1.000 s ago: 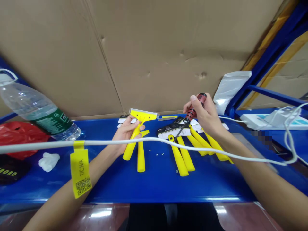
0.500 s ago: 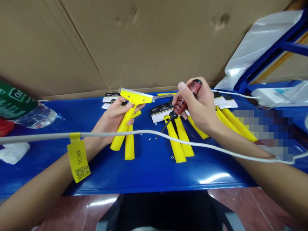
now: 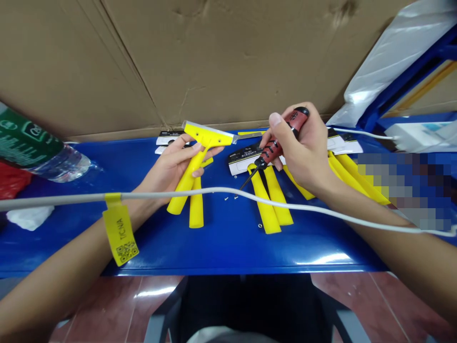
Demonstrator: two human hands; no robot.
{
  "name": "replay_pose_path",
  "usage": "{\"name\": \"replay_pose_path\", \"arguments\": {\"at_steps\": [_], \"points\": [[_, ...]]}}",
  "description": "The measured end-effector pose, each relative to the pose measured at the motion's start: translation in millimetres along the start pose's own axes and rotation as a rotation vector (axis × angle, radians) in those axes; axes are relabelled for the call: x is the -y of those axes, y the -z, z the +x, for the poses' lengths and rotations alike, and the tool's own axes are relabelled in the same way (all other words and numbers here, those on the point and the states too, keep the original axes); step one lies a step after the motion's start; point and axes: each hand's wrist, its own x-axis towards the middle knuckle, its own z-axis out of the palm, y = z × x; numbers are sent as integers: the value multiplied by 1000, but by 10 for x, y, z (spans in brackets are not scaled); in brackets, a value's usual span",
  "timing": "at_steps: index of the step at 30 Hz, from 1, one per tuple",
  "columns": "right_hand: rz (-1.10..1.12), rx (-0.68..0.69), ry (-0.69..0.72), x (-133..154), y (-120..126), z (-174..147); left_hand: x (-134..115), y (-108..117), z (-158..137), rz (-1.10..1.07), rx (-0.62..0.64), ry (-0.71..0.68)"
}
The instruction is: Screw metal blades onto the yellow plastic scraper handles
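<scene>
My left hand (image 3: 178, 164) is closed around a yellow scraper (image 3: 194, 162), held tilted with its wide head up; a metal blade edge and two small holes show on the head. In my right hand (image 3: 303, 147) is a red and black screwdriver (image 3: 273, 150), its tip pointing down and left towards small screws (image 3: 226, 198) on the table. A thin metal strip (image 3: 250, 136) lies between the scraper head and my right fingers; whether they touch it I cannot tell. Below the scraper rests a loose yellow handle (image 3: 196, 209).
More yellow handles (image 3: 267, 207) lie by black and white packaging cards (image 3: 243, 159) on the blue table (image 3: 221, 247). A white cable (image 3: 303, 206) with a yellow tag (image 3: 120, 233) crosses in front. At left lies a green-labelled bottle (image 3: 43, 145); cardboard (image 3: 232, 62) stands behind.
The camera view has shifted, so everything sits slightly up and to the right. Both hands keep their holds, with the screwdriver tip still near the screws.
</scene>
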Motion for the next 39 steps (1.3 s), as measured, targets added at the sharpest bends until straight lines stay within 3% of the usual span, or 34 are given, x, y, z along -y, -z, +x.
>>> {"name": "replay_pose_path", "arguments": {"at_steps": [5,11,23,39], "points": [[97,-45,164,-122,-39,38,46,37,2,40,36,5],[130,-20,200,-151,-33,47,68,52,11,50,36,25],[59,-131,288,3,-17,60,75,53,9,29,68,30],[130,-50,251,-85,71,188,72,34,-17,48,94,55]]}}
